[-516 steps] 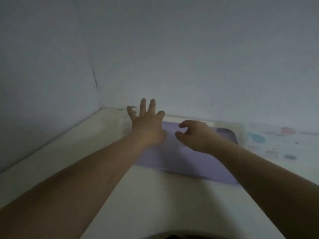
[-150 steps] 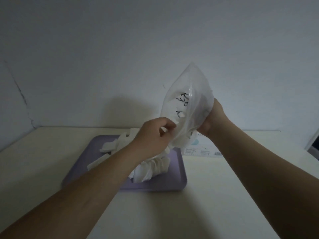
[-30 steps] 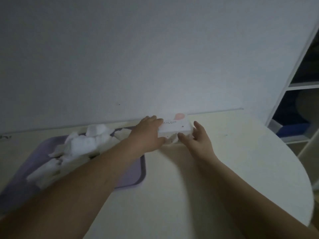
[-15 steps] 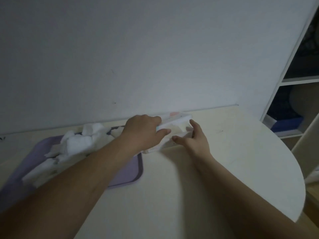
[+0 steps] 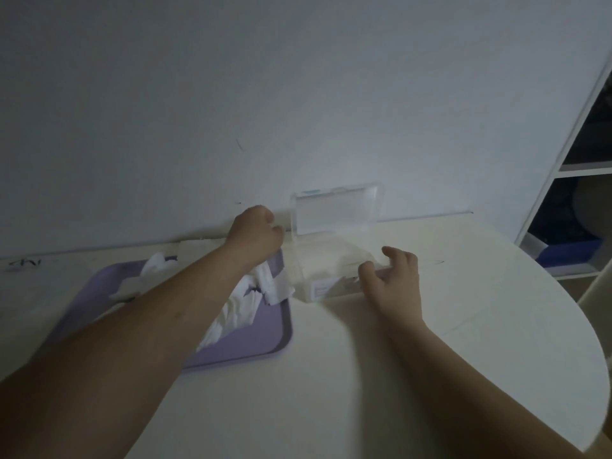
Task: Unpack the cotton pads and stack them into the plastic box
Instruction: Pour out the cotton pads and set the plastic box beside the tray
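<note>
Across the far side of the cream table [image 5: 430, 326], against the wall, a purple tray [image 5: 265, 329] lies to the left. The clear plastic box [image 5: 318, 286] sits just right of it with its lid [image 5: 334, 210] stood up. Loose cotton pads [image 5: 238, 309] heap on the tray; whether any are in the box is unclear. The right hand [image 5: 392, 279] grips the box's near right corner. The left hand [image 5: 256, 231] is curled at the lid's left edge, its hold impossible to tell. Opening looks done; next comes gathering a squared sheaf of pads and lowering it in flat.

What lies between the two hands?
The box, its lid raised, lies between the left hand and the right hand, in the head view.
</note>
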Demonstrator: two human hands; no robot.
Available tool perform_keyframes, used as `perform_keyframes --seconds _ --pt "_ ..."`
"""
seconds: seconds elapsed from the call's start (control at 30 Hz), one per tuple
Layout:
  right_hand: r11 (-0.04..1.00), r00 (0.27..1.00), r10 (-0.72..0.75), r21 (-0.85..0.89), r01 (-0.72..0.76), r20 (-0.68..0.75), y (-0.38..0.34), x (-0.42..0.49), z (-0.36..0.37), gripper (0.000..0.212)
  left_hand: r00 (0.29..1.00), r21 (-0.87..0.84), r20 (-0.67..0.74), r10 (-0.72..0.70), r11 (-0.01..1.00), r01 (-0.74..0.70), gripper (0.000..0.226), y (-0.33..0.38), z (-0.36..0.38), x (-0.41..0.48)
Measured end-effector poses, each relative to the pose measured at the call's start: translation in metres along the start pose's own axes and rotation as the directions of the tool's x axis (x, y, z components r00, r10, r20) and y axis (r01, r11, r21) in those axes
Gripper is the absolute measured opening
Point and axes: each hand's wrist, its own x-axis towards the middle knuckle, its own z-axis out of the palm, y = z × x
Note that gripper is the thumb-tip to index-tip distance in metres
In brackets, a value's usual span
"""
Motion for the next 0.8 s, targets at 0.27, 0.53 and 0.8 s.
perform_keyframes --seconds 0.27,0.53,0.8 --pt "0.996 0.997 -0.076 -0.054 0.076 0.003 -0.003 -0.006 0.001 0.077 0.994 -0.294 0.107 0.018 0.956 0.014 0.039 0.030 0.019 -0.010" --pt "0.991 0.999 -0.045 -0.130 0.043 -0.015 0.000 -0.001 0.003 0.082 0.984 -0.217 0.147 0.105 0.974 -0.071 0.013 0.024 0.032 -0.014" --pt "0.916 0.948 -0.312 -0.284 0.282 -0.067 0.002 -0.007 0.007 0.073 0.962 -0.110 0.111 0.248 0.966 -0.236 0.014 0.002 0.008 -0.028"
